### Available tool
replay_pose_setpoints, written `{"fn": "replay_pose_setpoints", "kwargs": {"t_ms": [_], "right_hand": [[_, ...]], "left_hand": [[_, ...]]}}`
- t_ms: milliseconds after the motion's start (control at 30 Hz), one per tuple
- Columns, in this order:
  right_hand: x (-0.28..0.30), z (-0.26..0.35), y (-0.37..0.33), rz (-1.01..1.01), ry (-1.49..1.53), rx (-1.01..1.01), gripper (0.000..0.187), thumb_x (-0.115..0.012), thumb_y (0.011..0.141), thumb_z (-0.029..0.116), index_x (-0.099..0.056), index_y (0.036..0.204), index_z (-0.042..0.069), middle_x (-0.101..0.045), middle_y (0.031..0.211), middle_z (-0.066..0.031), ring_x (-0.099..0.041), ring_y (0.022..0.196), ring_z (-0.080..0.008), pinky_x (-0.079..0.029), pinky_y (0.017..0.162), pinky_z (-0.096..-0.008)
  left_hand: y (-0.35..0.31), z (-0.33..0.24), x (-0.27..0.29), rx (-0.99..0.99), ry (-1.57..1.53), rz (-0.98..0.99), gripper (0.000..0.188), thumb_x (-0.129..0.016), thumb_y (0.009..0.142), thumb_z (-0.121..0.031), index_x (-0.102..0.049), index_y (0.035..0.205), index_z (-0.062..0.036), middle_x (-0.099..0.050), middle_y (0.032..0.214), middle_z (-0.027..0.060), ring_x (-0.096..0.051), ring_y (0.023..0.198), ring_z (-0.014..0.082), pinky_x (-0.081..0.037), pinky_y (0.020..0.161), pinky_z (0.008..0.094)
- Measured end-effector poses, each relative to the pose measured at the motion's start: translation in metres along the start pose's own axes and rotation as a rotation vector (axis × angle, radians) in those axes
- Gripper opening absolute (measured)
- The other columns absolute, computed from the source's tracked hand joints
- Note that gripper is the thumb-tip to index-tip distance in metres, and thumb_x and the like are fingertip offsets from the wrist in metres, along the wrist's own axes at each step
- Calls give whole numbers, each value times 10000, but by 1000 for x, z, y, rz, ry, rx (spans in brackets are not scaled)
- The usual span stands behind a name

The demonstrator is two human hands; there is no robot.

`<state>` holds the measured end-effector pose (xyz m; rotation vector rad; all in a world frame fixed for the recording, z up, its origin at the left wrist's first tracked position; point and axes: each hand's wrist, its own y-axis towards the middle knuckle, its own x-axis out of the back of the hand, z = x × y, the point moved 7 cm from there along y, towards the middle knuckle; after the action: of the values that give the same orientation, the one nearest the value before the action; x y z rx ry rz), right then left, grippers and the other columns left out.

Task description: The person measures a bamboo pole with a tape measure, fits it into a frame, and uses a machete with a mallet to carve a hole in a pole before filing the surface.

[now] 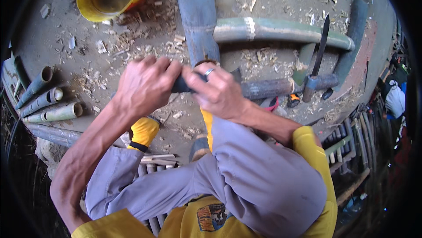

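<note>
My left hand [147, 80] is closed round a short dark rod-shaped piece [181, 84], which shows between my two hands. My right hand [215, 89], with a ring on one finger, is closed on the same piece, and both hands look slightly blurred. A dark flat end [236, 75] sticks out past my right hand; whether it belongs to that piece I cannot tell. Just beyond my hands lies the end of a thick grey-green bamboo pole [195, 14], its tip partly covered by my right hand.
Two bamboo lengths, a green one [281, 31] and a darker one [268, 88], lie at right by a long knife [323, 47]. A yellow bucket [94, 14] with murky liquid stands at far left. Cut bamboo tubes [55, 113] lie left; shavings [118, 36] litter the ground.
</note>
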<state>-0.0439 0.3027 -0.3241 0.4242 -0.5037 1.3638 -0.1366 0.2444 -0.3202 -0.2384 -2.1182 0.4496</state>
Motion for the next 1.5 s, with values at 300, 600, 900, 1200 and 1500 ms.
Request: {"fn": "replay_pose_setpoints", "kwargs": {"t_ms": [300,600,900,1200,1500], "right_hand": [[-69,15,13,198,357,-202,485,-634,721,28,-431,1160,53,-539,897,-219,-596,842,-384,-511,710,-441],[-77,7,-53,1146,78,379,290,-489,815,109,-434,1099,136,-584,716,-159,-635,663,-320,-497,476,-419],[-110,16,-32,1184,-72,397,210,-495,829,142,-517,1037,159,-583,597,-67,-625,553,-260,-473,420,-387],[-65,1,22,313,6,6,494,-552,714,24,-489,1193,129,-583,861,-145,-605,835,-323,-508,732,-433],[-3,-28,20,-222,250,-201,393,-573,745,8,-469,1123,32,-598,789,-202,-634,754,-346,-536,642,-387]], "left_hand": [[-33,47,-12,164,-27,286,161,-614,602,-71,-585,760,-61,-624,698,104,-631,631,300,-506,563,405],[-105,-64,-145,894,-608,26,389,-723,637,-187,-627,987,-47,-645,679,179,-656,632,332,-546,615,405],[-119,-60,-172,1041,-894,-326,381,-713,593,-127,-654,950,-10,-659,717,190,-664,625,298,-534,612,372],[-53,49,-34,420,-145,-6,241,-647,605,-137,-615,839,-93,-649,743,122,-630,614,331,-519,572,431],[77,-5,48,-67,382,224,70,-700,604,-145,-658,643,-105,-636,649,88,-636,608,248,-488,505,343]]}}
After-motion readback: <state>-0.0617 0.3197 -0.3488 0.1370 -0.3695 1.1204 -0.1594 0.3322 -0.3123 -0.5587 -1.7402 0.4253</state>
